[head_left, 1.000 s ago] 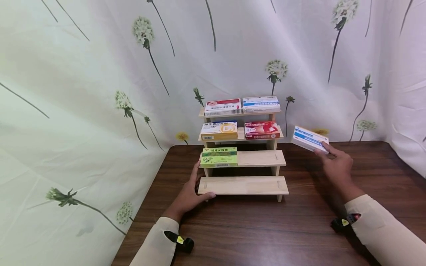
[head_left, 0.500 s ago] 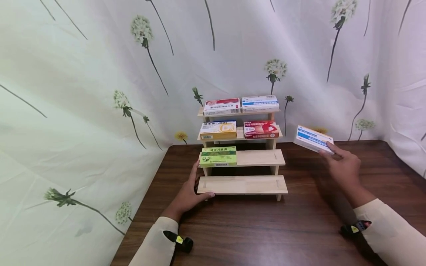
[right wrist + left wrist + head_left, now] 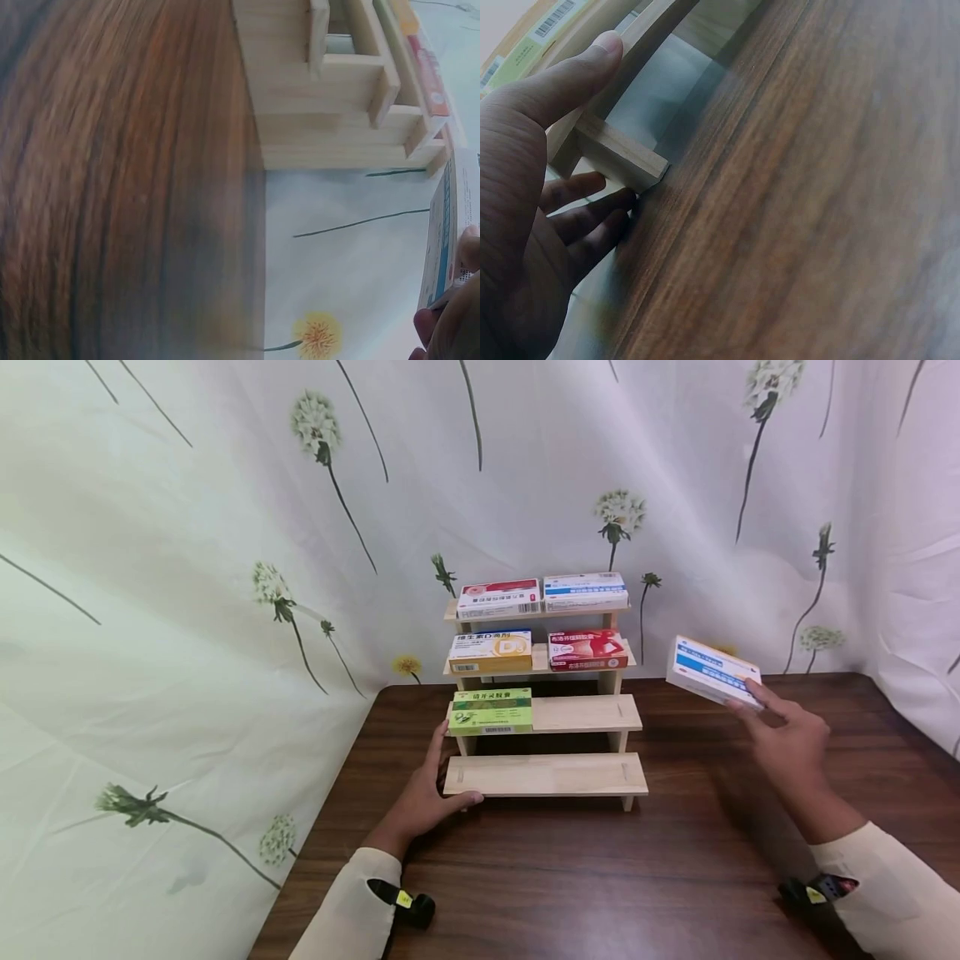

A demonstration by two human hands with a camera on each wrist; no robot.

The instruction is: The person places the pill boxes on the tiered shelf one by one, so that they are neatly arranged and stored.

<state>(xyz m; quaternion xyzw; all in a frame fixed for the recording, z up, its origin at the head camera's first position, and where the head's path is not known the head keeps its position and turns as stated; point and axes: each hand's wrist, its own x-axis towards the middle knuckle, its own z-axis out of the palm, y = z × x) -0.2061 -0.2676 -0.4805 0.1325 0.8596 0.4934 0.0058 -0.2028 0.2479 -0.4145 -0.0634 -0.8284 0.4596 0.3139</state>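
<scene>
A light wooden stepped rack (image 3: 546, 775) stands on the brown table. My left hand (image 3: 420, 802) holds its lower left corner, the thumb across the bottom step's front edge and the other fingers along the side. In the left wrist view, those fingers (image 3: 585, 210) bend beside the rack's leg. My right hand (image 3: 791, 743) pinches one end of a white and blue medicine box (image 3: 712, 670), raised and tilted, to the right of the rack. A green medicine box (image 3: 491, 712) lies on the second step from the bottom, at its left, near my left index fingertip.
The third step bears a yellow and white vitamin D box (image 3: 491, 652) and a red medicine box (image 3: 587, 650). On top lie a red and white box (image 3: 498, 599) and another white and blue box (image 3: 585, 592). A flower-printed curtain (image 3: 525, 485) hangs behind the table (image 3: 570, 877).
My right hand has drifted to the right, away from the rack, carrying the white and blue medicine box. The left hand keeps its place at the rack's corner.
</scene>
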